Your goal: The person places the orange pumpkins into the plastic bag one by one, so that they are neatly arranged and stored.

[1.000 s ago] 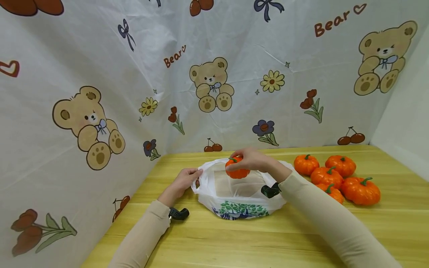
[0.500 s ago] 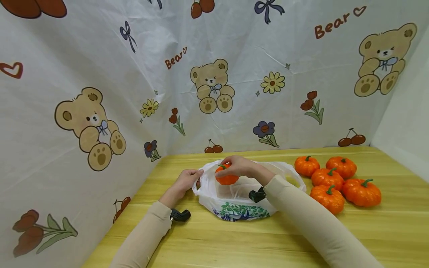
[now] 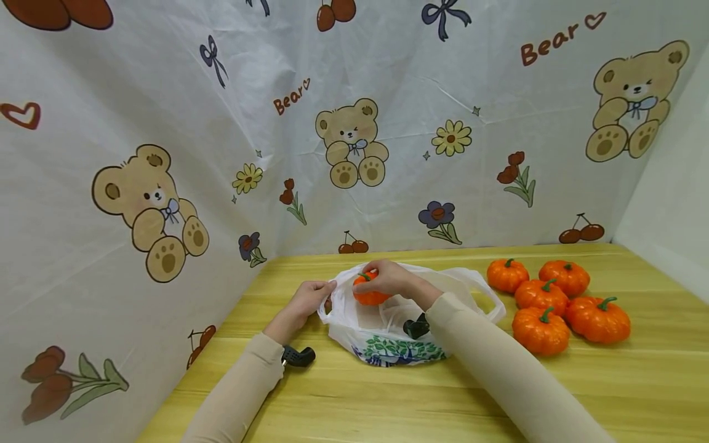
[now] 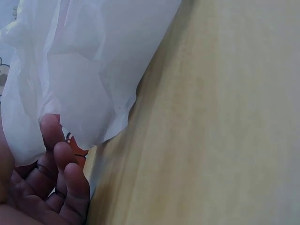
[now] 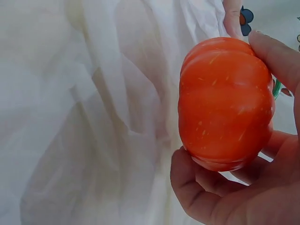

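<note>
A white plastic bag [image 3: 354, 332] with a green and blue tree print lies spread on the table, its mouth facing up. My left hand [image 3: 306, 300] pinches the bag's left rim by a handle; in the left wrist view the bag's thin film [image 4: 79, 84] passes between thumb and finger. Over the bag's opening, toward its left side, my right hand [image 3: 390, 280] grips a small orange pumpkin [image 3: 370, 291] with a green stem. The right wrist view has the pumpkin [image 5: 227, 103] held between thumb and curled fingers, with white film behind it.
Several more orange pumpkins [image 3: 540, 331] sit grouped on the wooden table [image 3: 354, 400], right of the bag. The bag's right handle [image 3: 490, 295] stands loose. A bear-printed cloth [image 3: 404, 184] hangs behind, and a white wall [image 3: 664, 209] rises at right.
My right hand has carried the pumpkin left and slightly down over the bag opening. The bag's right handle and the front pumpkin came into fuller view. My left hand kept its hold.
</note>
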A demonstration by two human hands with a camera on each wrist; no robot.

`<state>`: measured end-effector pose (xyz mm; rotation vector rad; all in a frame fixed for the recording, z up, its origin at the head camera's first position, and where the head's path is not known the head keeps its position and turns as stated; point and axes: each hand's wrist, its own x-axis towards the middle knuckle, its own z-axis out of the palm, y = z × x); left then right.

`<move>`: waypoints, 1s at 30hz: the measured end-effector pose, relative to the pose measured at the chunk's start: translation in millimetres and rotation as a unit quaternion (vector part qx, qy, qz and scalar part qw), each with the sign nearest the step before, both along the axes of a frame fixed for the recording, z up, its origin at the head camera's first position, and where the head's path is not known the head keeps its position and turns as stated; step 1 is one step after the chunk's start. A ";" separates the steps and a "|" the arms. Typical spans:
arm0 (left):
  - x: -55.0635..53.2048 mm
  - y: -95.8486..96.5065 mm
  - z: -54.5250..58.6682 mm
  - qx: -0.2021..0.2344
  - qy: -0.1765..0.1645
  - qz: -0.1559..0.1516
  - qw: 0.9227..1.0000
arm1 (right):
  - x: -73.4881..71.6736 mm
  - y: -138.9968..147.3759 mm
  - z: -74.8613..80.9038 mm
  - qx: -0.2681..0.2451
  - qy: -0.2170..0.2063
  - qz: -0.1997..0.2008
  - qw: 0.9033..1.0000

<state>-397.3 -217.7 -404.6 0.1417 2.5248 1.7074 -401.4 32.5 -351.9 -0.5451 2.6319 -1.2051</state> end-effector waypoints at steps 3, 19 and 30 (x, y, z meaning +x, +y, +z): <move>-0.3 -0.3 -0.6 0.000 0.000 -0.003 1.000 | 0.5 -2.6 -2.7 0.008 0.007 -0.007 1.000; 1.4 -0.6 0.7 -0.007 0.009 -0.003 1.000 | -1.0 -17.9 -19.3 -0.003 -0.003 -0.061 0.998; 1.4 -0.3 -1.7 -0.007 0.007 0.002 1.000 | 5.7 -21.1 -21.0 0.016 0.011 -0.078 0.997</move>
